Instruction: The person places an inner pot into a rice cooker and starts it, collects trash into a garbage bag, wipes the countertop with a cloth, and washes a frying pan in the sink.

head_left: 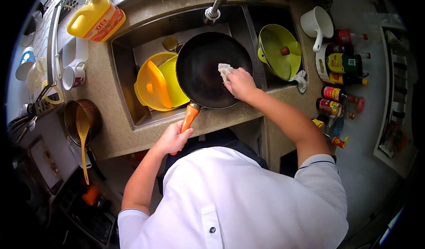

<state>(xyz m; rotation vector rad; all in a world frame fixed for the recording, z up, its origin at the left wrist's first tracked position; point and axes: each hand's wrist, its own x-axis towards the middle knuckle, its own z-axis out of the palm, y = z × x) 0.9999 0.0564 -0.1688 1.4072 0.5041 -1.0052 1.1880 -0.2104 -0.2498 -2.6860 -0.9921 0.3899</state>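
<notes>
A black frying pan [203, 67] is held over the sink [121, 67], its inside facing up. My left hand [173, 139] is wrapped round the pan's orange handle [190, 116] at the counter's front edge. In my right hand [240, 83] a crumpled whitish cloth or paper wad [225, 71] is pinched against the pan's inner surface, right of its middle. Left of the pan, a yellow basin [144, 96] with an orange lid-like piece [158, 85] sits in the sink, partly hidden by the pan.
The faucet [212, 13] reaches over the sink's back edge. A green colander-like bowl [276, 32] stands in the right basin. A yellow jug [95, 19], white mug [73, 76] and brown pot [95, 123] are at the left. Several sauce bottles [330, 94] and a white dipper [312, 21] line the right.
</notes>
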